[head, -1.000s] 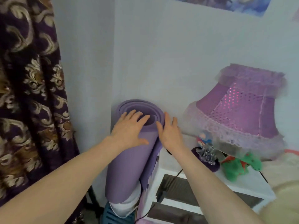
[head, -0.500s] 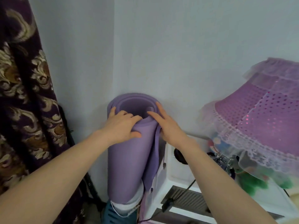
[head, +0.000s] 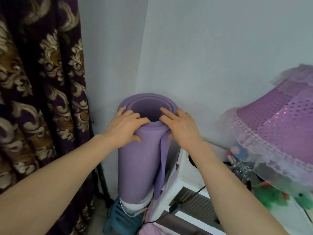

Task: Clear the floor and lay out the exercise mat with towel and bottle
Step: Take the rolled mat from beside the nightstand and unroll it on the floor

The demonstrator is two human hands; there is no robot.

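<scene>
A rolled purple exercise mat [head: 137,163] stands upright in the wall corner, its open end facing up. My left hand [head: 126,128] grips the roll's left top rim, fingers over the edge and thumb on the outer side. My right hand [head: 181,128] holds the right top rim, fingers reaching into the hollow. The mat's lower end rests on something white [head: 135,206] above a blue stool or bin [head: 118,219]. No towel or bottle shows.
A dark purple curtain with gold pattern [head: 39,99] hangs at the left. A white bedside cabinet [head: 188,190] with a black cable stands right of the mat. A purple lace lamp shade [head: 277,133] and a green toy [head: 271,197] fill the right side.
Both hands have closed more firmly on the top of the roll, fingers now over the rim. The view has moved closer and left; the lamp sits further right.
</scene>
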